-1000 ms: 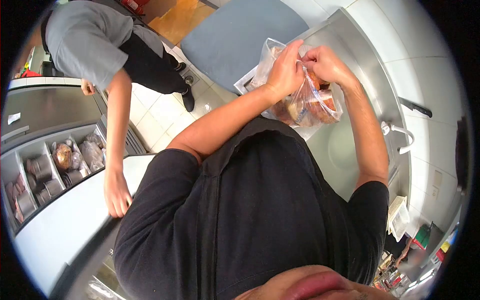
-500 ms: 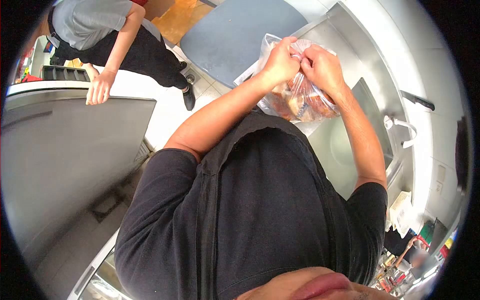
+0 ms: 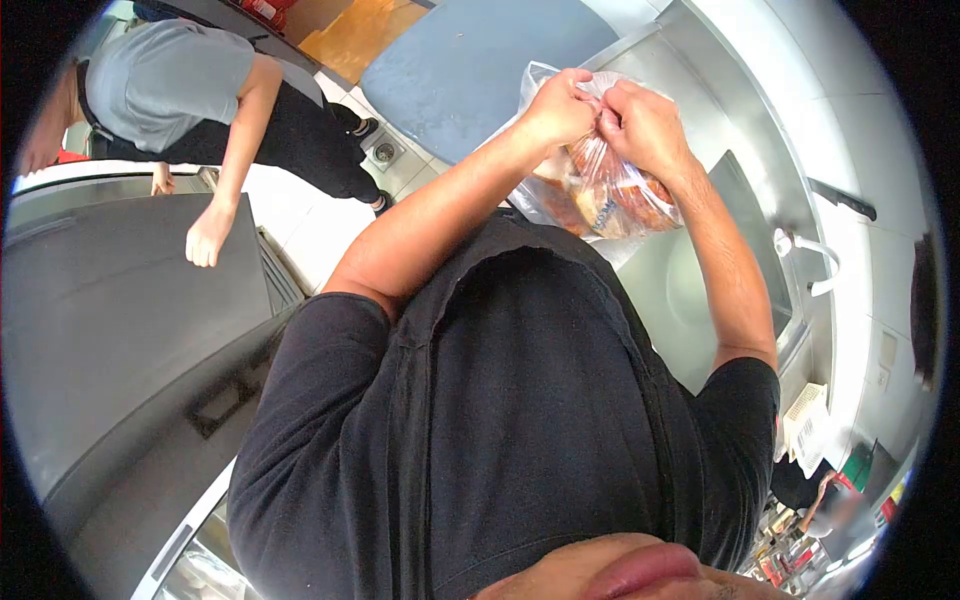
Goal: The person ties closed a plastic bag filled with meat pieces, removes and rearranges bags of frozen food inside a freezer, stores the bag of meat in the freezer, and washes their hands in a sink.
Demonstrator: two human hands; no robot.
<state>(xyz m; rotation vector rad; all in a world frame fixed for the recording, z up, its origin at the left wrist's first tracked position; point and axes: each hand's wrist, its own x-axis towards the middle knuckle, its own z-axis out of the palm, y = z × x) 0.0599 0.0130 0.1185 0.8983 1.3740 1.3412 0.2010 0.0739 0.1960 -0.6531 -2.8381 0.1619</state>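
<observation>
Left hand [image 3: 563,110] and right hand [image 3: 645,128] met, both grips clamped on the clear bag [image 3: 606,192] at its gathered neck, beside the steel worktop [image 3: 705,62]! A close, even pinch looked best; hard tugging risked tearing the plastic.

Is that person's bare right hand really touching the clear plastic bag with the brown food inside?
Touching. The head view shows the right hand's fingers closed on the gathered top of the clear plastic bag.
</observation>
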